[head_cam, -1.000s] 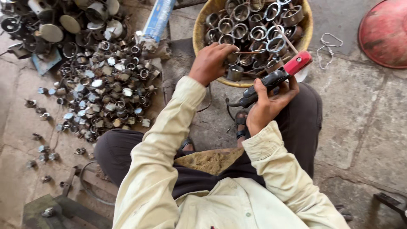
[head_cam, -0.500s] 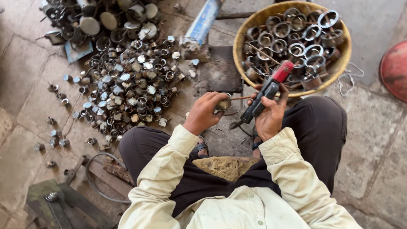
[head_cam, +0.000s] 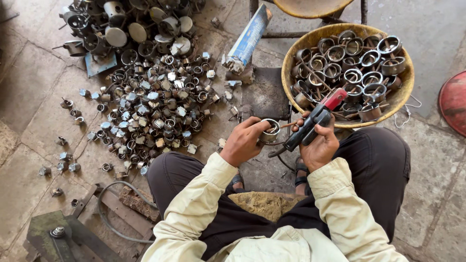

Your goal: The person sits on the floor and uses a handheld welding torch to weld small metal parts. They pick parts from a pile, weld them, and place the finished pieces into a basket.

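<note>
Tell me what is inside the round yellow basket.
The round yellow woven basket holds a heap of short metal ring-shaped cups with thin rods. Its bottom and lower layers are covered by the heap.

You sit over a floor of grey, cracked stone slabs [head_cam: 39,82] in flat daylight. A round red metal lid [head_cam: 454,102] lies at your right, and a rusty green steel frame [head_cam: 53,237] sits lower left.

Cream long-sleeved shirt with buttoned cuffs, dark trousers, dark sandals, bare hands [head_cam: 245,143]
</note>
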